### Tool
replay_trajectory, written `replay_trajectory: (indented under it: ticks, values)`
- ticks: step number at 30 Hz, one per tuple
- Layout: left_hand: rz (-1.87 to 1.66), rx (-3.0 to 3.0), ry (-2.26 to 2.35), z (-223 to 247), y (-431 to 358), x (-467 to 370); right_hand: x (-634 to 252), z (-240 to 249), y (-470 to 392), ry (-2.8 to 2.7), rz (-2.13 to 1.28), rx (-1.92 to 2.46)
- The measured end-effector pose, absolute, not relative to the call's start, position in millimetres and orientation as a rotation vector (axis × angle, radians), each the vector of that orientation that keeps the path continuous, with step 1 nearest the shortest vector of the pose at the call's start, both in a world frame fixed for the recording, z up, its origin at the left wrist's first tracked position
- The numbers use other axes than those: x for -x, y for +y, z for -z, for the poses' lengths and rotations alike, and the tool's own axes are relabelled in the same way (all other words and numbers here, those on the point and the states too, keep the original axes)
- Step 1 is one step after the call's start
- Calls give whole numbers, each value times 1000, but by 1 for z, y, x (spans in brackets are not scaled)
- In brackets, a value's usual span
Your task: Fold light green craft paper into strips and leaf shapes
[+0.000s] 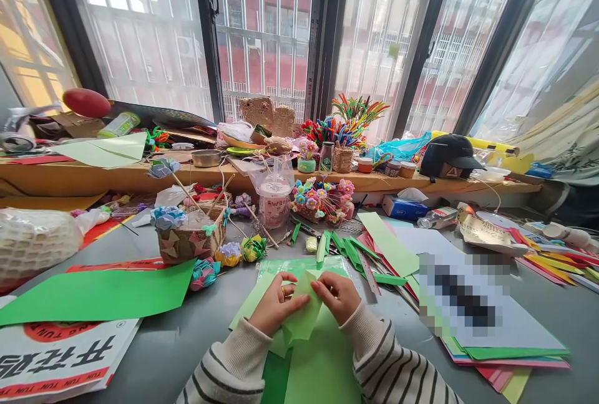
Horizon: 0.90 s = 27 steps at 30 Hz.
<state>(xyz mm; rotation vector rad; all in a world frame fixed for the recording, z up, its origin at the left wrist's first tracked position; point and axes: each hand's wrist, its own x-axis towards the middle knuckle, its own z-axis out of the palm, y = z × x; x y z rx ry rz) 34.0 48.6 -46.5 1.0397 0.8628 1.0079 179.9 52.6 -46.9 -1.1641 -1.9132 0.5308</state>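
Note:
A folded piece of light green paper [304, 313] is held up between my two hands, just above the table's near middle. My left hand [277, 304], with a ring on one finger, grips its left side with the thumb across the front. At the upper right edge, my right hand [337, 297] pinches the paper between thumb and fingers. Below lie a light green sheet [322, 366] and a darker green sheet [275, 379]. Just beyond my hands are folded dark green paper strips [349, 253].
A stack of coloured paper [510, 323] lies to the right, a large green sheet [103, 292] to the left. Behind stand a basket [189, 242] with paper flowers, a lidded cup [274, 201] and a bunch of crocheted flowers [322, 198]. A cap [447, 154] sits on the ledge.

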Motion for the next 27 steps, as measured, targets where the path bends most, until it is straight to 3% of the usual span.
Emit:
replay_trajectory:
  ticks: [7, 14, 19, 27]
  values:
    - [-979, -1086, 846, 49, 49, -33, -182, 49, 56, -1736, -997, 1098]
    - [-1146, -813, 920, 39, 51, -31, -187, 45, 63, -1101, -1331, 1073]
    - [-1085, -946, 969, 49, 51, -36, -173, 51, 56, -1086, -1603, 1004]
    - [-1170, -916, 1070, 49, 51, -31, -167, 58, 53, -1384, -1407, 1039]
